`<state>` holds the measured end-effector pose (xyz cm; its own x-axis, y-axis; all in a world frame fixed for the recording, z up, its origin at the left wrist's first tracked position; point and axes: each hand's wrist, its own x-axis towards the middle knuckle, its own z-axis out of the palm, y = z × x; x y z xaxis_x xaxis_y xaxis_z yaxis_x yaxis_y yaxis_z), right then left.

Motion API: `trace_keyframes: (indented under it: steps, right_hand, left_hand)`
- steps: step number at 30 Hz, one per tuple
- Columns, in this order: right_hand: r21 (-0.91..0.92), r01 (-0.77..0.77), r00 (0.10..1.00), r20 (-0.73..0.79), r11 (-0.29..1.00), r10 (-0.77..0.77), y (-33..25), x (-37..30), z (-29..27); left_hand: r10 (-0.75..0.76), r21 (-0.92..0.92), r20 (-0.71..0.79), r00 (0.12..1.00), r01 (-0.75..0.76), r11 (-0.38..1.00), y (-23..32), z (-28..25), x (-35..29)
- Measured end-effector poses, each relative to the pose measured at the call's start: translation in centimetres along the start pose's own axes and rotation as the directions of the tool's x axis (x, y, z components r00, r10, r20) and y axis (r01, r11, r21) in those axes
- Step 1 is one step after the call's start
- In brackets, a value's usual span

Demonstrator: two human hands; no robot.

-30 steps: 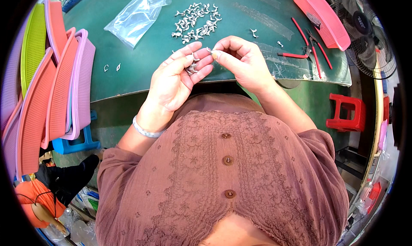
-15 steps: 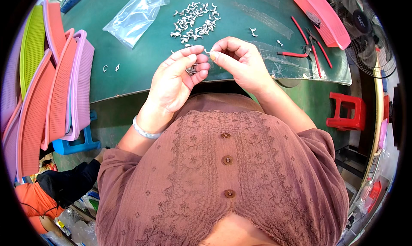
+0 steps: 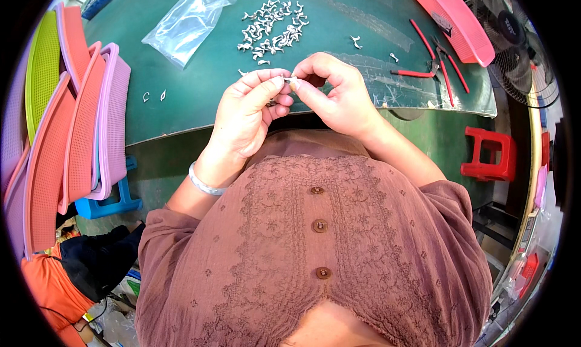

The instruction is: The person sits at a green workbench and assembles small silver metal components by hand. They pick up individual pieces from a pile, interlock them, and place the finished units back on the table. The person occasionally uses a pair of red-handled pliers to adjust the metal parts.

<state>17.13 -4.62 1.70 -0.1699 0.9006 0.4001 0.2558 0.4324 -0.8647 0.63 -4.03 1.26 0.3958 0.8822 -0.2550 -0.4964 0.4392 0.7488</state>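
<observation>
Over the table's near edge, my left hand (image 3: 257, 105) and my right hand (image 3: 333, 92) meet fingertip to fingertip. Between them they pinch one small curved metal piece (image 3: 288, 80), silvery and partly hidden by the fingers. More such pieces are cupped in the curled fingers of my left hand, barely visible. Beyond my hands lies a loose pile of small curved metal pieces (image 3: 283, 39) on the green table (image 3: 181, 99). Two similar pieces (image 3: 356, 42) lie together to the right of the pile, and a single one (image 3: 394, 57) lies farther right.
A clear plastic bag (image 3: 190, 26) lies left of the pile. Red-handled pliers (image 3: 433, 68) and a pink basket (image 3: 454, 23) are at the right, near a fan (image 3: 514, 32). Stacked coloured baskets (image 3: 78, 117) fill the left. A red stool (image 3: 489, 153) stands below the table's right end.
The fingertips of both hands have come together, and my left thumb and forefinger now close on the metal piece that my right hand held. My right hand has shifted slightly left.
</observation>
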Motion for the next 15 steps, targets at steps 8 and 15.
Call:
trace_keyframes:
  steps: [8,15]
  right_hand:
    - [-0.085,0.091,0.995,-0.024,0.992,-0.093,0.17,-0.08,0.19]
    - [-0.166,0.135,0.991,0.034,0.977,-0.132,-0.21,0.00,-0.02]
  left_hand:
    - [0.013,0.039,-0.037,0.999,-0.011,0.999,0.05,0.13,0.00]
    - [0.023,0.049,-0.034,0.999,-0.021,0.999,-0.06,-0.02,0.02]
